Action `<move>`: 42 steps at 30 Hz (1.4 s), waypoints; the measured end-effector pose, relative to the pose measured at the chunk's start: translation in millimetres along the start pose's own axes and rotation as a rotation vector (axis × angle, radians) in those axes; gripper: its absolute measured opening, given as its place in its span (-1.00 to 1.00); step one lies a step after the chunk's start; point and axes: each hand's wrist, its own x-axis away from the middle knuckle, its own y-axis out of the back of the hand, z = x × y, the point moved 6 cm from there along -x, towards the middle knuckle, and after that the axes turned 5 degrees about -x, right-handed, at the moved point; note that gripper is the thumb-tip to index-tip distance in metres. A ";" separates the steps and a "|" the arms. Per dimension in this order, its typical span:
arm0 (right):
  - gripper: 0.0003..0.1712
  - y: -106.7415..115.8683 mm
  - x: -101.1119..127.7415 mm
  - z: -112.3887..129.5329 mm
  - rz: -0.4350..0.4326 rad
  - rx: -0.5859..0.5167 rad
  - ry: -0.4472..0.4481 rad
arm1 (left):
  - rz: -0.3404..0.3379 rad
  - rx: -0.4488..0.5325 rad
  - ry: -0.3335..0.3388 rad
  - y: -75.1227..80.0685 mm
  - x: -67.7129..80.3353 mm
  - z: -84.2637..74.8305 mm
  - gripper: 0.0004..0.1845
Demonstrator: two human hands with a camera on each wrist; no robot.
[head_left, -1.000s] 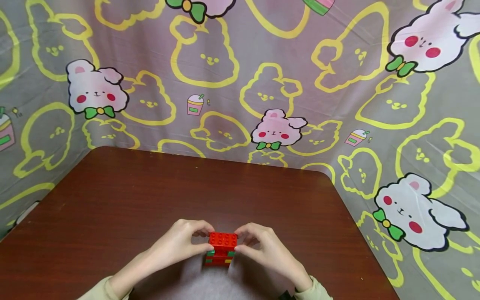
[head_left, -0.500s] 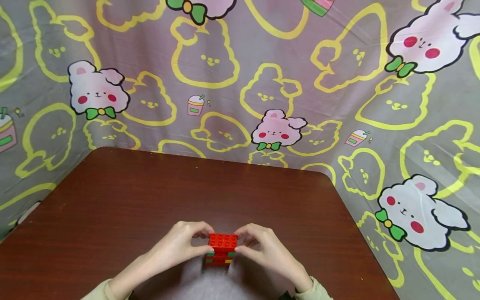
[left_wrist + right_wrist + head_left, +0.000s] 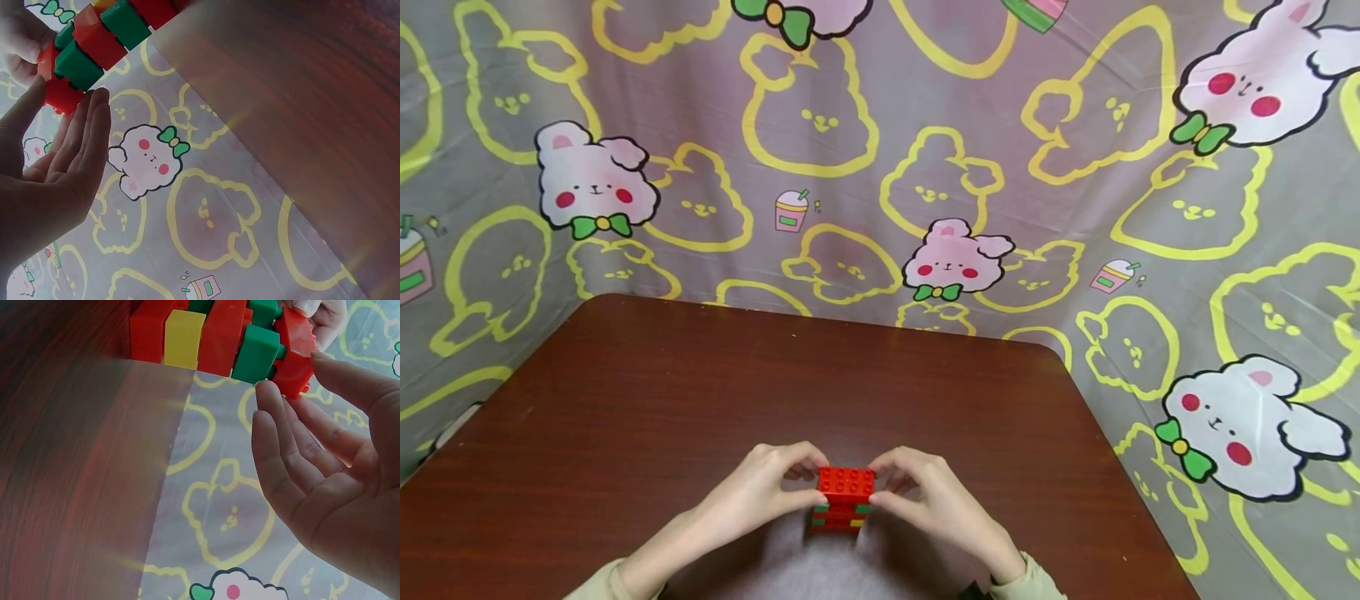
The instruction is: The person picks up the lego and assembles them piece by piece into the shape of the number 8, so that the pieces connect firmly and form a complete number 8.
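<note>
A small stack of toy bricks (image 3: 842,512) stands near the front edge of the brown table (image 3: 700,392); its layers are red, green and yellow, and a red studded brick (image 3: 847,482) lies on top. My left hand (image 3: 790,496) pinches that top brick from the left, thumb on the near side and fingers behind. My right hand (image 3: 910,496) pinches it the same way from the right. In the left wrist view my left hand (image 3: 65,122) has thumb and fingertips against the red end brick (image 3: 59,94). In the right wrist view my right hand (image 3: 300,394) touches the red brick (image 3: 294,356) and a green one (image 3: 256,353).
A grey cloth (image 3: 880,125) printed with bunnies and yellow outlines hangs behind and around the table. The table's rounded far corners are at left (image 3: 602,300) and right (image 3: 1045,346). Pale green sleeves (image 3: 1030,583) show at the bottom edge.
</note>
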 end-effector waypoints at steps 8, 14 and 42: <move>-0.75 0.1 -0.5 -1.7 0.000 0.001 0.002 | 0.000 0.005 -0.018 -0.8 0.3 -0.6 -0.71; -0.75 -0.2 -0.2 -2.4 0.005 0.000 -0.002 | 0.004 0.009 -0.024 -1.4 0.2 -1.0 -0.70; -0.76 -0.6 1.3 2.6 0.001 -0.002 0.013 | 0.003 -0.094 -0.085 -3.5 2.9 -7.8 -0.66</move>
